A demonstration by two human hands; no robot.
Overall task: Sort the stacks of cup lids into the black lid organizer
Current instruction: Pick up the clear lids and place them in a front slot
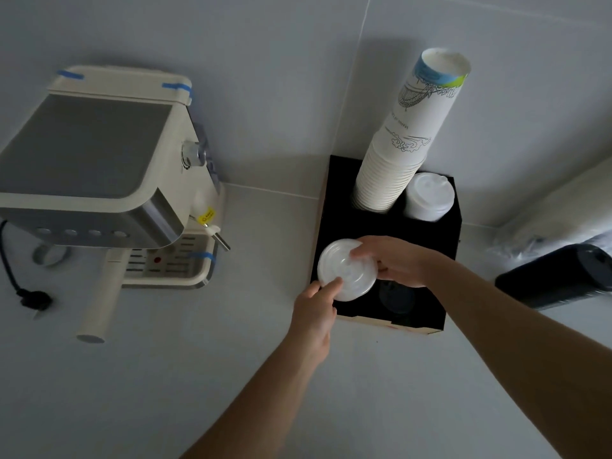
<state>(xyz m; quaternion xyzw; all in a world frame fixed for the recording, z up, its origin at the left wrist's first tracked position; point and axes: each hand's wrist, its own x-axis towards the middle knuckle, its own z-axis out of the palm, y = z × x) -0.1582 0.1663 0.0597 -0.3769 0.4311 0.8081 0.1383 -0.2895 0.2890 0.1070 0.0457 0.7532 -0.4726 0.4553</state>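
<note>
The black lid organizer [440, 233] stands on the white counter near the wall corner. A stack of clear plastic lids [346, 270] sits over its front left hole. My left hand [314, 313] grips the stack's near edge with thumb and fingers. My right hand [397, 260] holds the far right edge. A stack of white lids [429, 197] fills the back right hole. A tall stack of paper cups [407, 137] rises from the back left hole. Dark lids [399, 298] lie low in the front right hole.
A cream espresso machine [99, 180] stands at the left, its portafilter handle [99, 303] pointing forward and a black plug [33, 298] beside it. A sleeve of black lids in plastic wrap [556, 279] lies at the right, by the wall.
</note>
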